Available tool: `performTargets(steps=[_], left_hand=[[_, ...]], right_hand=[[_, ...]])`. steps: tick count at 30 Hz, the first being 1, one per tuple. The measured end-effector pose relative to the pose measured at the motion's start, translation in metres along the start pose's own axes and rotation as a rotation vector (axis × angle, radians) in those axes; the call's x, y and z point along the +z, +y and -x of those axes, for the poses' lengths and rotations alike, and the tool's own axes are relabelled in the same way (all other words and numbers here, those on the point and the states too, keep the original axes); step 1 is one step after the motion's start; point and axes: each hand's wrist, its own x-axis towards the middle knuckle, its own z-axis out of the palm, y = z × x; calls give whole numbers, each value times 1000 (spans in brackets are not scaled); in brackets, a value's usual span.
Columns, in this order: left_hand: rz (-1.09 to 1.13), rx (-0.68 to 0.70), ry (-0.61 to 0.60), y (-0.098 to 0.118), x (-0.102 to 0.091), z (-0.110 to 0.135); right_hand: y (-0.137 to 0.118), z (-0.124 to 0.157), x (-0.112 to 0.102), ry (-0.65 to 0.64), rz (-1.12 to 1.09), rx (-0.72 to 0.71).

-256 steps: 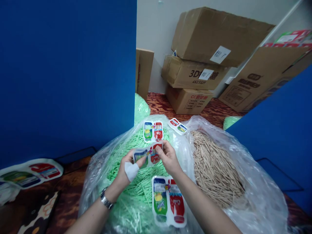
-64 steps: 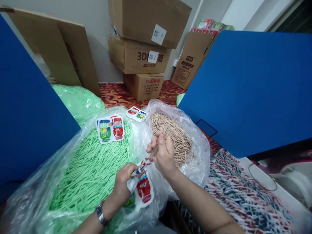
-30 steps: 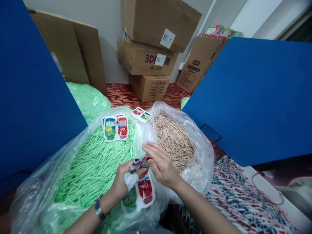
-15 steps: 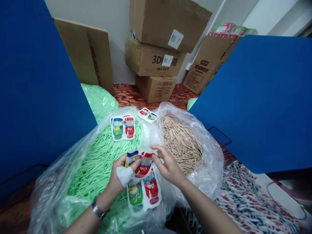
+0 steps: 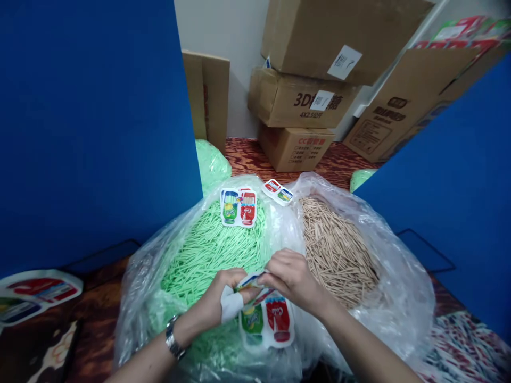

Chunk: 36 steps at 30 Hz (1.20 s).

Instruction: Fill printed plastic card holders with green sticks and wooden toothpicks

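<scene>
Held pouch (image 5: 248,280) is between the two hands, low and central in the head view, above the near part of the green sticks (image 5: 223,244). Seen nearly edge-on and bent; long axis runs roughly left to right across the body, a pale edge facing up and away; print not legible at this angle. Left hand (image 5: 221,290) grips its left end, thumb along the near side, fingers curled behind; forearm slants in from lower left. White wrapping (image 5: 231,304) at the thumb base, metal watch (image 5: 173,338) on the wrist. Right hand (image 5: 294,276) pinches the right end, knuckles up, fingers curled; forearm slants in from lower right. Just beneath lies a Sprite-and-Cola pouch (image 5: 278,319), face up, Cola half to the right, striped jar ends toward the wearer. Beyond the hands, overlapping pouches (image 5: 238,207) rest on the green sticks, jars side by side. Another pouch (image 5: 278,192) lies obliquely to their right. Brown sticks (image 5: 337,252) fill the plastic bag (image 5: 407,298) at right.
</scene>
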Motion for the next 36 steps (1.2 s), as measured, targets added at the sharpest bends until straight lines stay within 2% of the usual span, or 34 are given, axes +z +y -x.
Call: performTargets(steps=[3, 5, 7, 9, 11, 14, 17, 20, 23, 32, 36], left_hand=[[-129, 22, 127, -5, -7, 7], [-114, 3, 224, -8, -9, 11], [-35, -31, 246, -10, -9, 15], [44, -46, 226, -10, -7, 19], [89, -44, 189, -11, -4, 22], [95, -31, 167, -13, 2, 26], [84, -32, 164, -18, 4, 28], [96, -45, 170, -20, 4, 28], [115, -64, 171, -20, 3, 27], [149, -53, 158, -20, 6, 22], [137, -65, 171, -20, 8, 23]], right_hand=[[-6, -6, 3, -73, -7, -50], [-5, -11, 3, -148, -164, -44], [5, -19, 5, -178, -389, 22], [24, -30, 14, -144, -469, 121], [45, -43, 30, -138, -262, 147], [73, -63, 62, -325, 154, -8], [87, -79, 88, -442, 333, -172], [92, -88, 102, -516, 365, -269], [96, -90, 109, -542, 371, -305], [104, -80, 124, -477, 384, -322], [102, -83, 126, -471, 361, -374]])
